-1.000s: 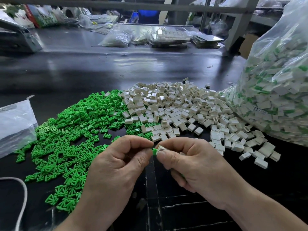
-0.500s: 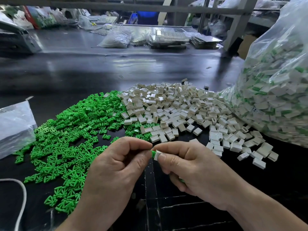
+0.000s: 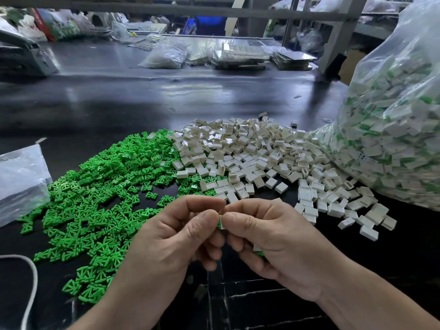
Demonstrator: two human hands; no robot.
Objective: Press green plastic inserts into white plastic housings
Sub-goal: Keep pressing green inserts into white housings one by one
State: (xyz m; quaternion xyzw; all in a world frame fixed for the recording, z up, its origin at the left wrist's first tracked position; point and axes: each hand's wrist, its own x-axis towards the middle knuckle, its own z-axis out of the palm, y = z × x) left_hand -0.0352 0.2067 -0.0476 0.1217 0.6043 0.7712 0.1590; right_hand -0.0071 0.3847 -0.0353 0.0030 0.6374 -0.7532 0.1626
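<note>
Low over the bench (image 3: 119, 103), your L hand (image 3: 176, 236) pinches green insert (image 3: 218, 222), R hand (image 3: 269, 239) pinches white housing (image 3: 222, 224), parts touching, green pile (image 3: 100, 186) left, white pile (image 3: 250, 158) behind.

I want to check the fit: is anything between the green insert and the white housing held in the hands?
Nothing visible does. The left hand and right hand pinch the green insert straight against the white housing, touching; fingertips hide most of the joint.
</note>
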